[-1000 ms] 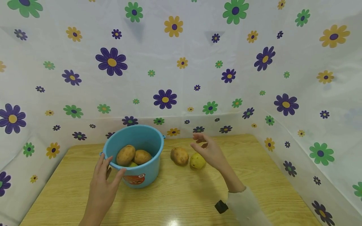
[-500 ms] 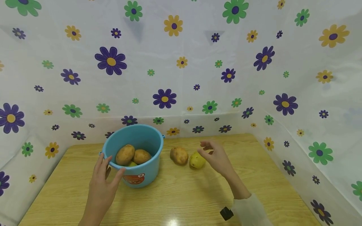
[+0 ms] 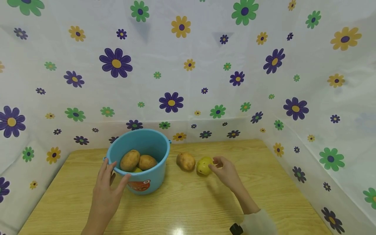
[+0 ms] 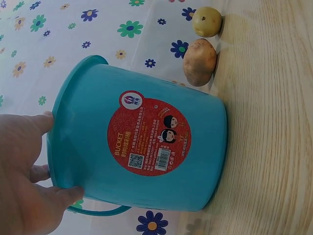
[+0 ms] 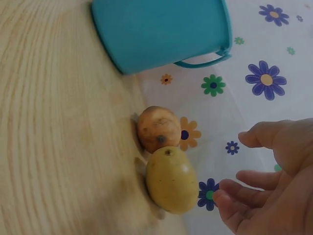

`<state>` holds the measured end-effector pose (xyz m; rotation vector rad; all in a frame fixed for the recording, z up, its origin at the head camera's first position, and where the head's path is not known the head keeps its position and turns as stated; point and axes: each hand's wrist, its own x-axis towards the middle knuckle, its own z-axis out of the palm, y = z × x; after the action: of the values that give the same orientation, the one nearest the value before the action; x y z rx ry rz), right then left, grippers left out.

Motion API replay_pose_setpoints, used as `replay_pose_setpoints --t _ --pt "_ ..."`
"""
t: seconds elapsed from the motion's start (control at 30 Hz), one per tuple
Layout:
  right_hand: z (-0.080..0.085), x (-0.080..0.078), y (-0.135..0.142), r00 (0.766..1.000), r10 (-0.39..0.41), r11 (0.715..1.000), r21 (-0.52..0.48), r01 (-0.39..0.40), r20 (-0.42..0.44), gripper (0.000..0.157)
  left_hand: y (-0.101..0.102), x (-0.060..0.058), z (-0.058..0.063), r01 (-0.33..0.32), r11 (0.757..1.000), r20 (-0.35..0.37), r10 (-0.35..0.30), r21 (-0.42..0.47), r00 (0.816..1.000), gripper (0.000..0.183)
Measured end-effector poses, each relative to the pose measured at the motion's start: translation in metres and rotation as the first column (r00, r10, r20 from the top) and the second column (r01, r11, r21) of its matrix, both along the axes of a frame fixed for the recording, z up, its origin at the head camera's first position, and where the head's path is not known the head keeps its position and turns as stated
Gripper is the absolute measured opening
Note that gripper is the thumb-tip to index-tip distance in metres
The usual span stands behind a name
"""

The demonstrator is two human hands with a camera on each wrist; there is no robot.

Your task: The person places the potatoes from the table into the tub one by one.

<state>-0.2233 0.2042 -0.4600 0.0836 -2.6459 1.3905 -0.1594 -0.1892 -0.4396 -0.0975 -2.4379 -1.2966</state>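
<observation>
My left hand [image 3: 107,192] touches the near left rim of a blue plastic bucket [image 3: 152,181], thumb and fingers spread along it. The left wrist view shows a finger on the bucket's outer wall beside its red label [image 4: 149,132]. Inside the bucket lie two potatoes [image 3: 130,160] and part of a yellow-green thing beneath them. Right of the bucket, a brown potato [image 3: 186,162] and a yellow-green pear [image 3: 204,165] sit close together on the table. My right hand [image 3: 226,173] is at the pear's right side, fingers loosely bent, and a gap shows between them in the right wrist view.
The wooden table [image 3: 176,202] carries the bucket, potato and pear. A white sheet with flower prints [image 3: 191,81] closes off the back and both sides. A thin bucket handle [image 5: 205,63] hangs down. A small black block [image 3: 236,229] shows at my right sleeve [image 3: 259,223].
My right hand has moved right and down, from above the pear to its right side. My left hand, the bucket and the potatoes have stayed in place.
</observation>
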Motion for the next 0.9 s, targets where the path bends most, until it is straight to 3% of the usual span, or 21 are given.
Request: replay_pose_setpoints --t 0.4,0.9 --pt "-0.020 -0.005 -0.007 0.997 -0.062 0.996 0.069 0.059 0.047 0.047 0.000 0.000 0.002 -0.006 1.000 0.021 0.007 -0.012 1.000 0.070" --pt "-0.026 -0.013 -0.010 0.992 -0.060 0.995 0.082 0.051 0.111 0.052 0.000 -0.001 0.002 -0.014 1.000 0.020 0.014 -0.017 1.000 0.070"
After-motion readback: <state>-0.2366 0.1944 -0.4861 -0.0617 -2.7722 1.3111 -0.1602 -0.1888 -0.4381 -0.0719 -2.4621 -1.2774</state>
